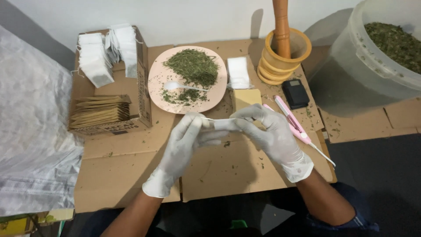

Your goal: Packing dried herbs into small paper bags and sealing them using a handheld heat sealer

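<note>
Matt brown cardboard sheet is laid underneath. Smooth white rubbery gloves seen on left hand and right hand. Glossy pink plate; turned wood mortar far right; translucent plastic tub.

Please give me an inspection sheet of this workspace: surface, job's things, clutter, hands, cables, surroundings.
Surface: flattened cardboard, dotted with herb crumbs.
Job's things: small white bag held between both hands; pink plate with dried herbs and a white spoon.
Clutter: box of white bags and tan envelopes; bag stack; wooden mortar with pestle; black device; pink tool.
Hands: left hand and right hand, gloved, each with a grip on the bag.
Cables: white cord from the pink tool.
Surroundings: herb tub, plastic sheet, white wall.
</note>
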